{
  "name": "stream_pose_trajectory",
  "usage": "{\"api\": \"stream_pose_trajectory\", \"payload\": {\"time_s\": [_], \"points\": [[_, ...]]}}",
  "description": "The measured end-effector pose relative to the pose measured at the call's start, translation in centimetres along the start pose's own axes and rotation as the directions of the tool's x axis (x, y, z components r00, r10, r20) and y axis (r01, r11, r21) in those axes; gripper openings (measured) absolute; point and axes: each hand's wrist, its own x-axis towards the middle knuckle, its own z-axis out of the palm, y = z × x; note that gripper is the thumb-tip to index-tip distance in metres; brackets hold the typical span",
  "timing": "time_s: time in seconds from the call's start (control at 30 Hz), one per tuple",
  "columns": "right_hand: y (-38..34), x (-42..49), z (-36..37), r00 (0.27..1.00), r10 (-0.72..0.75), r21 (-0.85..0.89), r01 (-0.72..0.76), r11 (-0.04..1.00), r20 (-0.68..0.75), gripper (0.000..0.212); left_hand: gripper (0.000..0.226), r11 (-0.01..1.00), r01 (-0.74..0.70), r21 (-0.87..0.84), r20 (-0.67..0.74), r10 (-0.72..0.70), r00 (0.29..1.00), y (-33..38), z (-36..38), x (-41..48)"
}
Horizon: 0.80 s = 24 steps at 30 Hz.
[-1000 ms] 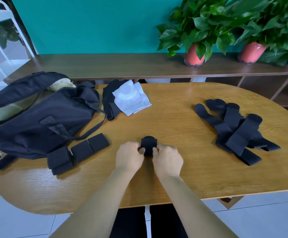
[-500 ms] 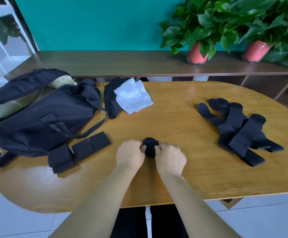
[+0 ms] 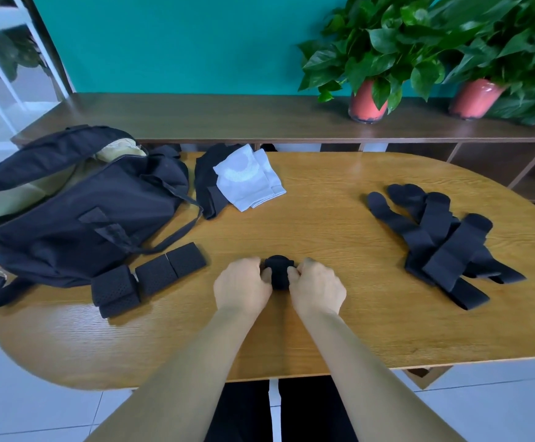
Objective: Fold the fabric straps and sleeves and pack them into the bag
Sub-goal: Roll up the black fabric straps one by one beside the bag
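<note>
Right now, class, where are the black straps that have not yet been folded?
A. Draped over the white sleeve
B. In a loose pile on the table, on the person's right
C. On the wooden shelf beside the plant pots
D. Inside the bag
B: the loose pile of unfolded straps lies on the table to the person's right, apart from the bag at the far left.

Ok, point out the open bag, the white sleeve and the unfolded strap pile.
bag [image 3: 68, 224], head view, front panel.
white sleeve [image 3: 247, 180], head view, middle of fabric.
strap pile [image 3: 444, 250], head view, top strap.
</note>
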Motion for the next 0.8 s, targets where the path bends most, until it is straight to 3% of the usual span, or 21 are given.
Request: {"api": "stream_pose_trajectory", "payload": {"time_s": [0.1,0.2,0.33,0.5,0.67,0.8], "points": [[0.7,-0.3,-0.2,0.999,0.041,0.142,-0.041,0.989,0.004,0.027,0.017,0.987,0.004,-0.163,-0.088,-0.019,0.996,-0.4,0.0,-0.8],[1.0,-0.6,0.1,0.998,0.045,0.191,-0.051,0.980,0.037,0.025,0.022,0.955,0.002,-0.296,-0.034,-0.012,0.999,-0.4,-0.3,-1.6],[0.5,-1.4,1.0,0.998,0.026,0.188,-0.035,0.982,0.055,0.026,0.036,0.935,-0.053,-0.351,0.055,0.077,0.995,0.1,-0.3,-3.3],[-1.0,-2.4,1.4,0.998,0.049,0.339,-0.060,0.939,0.041,0.021,0.037,0.914,-0.013,-0.406,0.063,0.042,0.997,-1.3,-1.0,-4.6],[-5.2,-3.5,0.8,0.996,0.014,0.617,-0.064,0.785,0.086,0.011,0.039,0.893,-0.038,-0.448,-0.070,0.007,0.998,-4.1,-4.2,-4.8],[-10.5,-3.7,1.1,0.989,-0.020,0.725,-0.094,0.682,0.148,0.007,0.038,0.968,-0.034,-0.250,-0.261,-0.034,0.965,-8.4,-7.7,-4.3]]}}
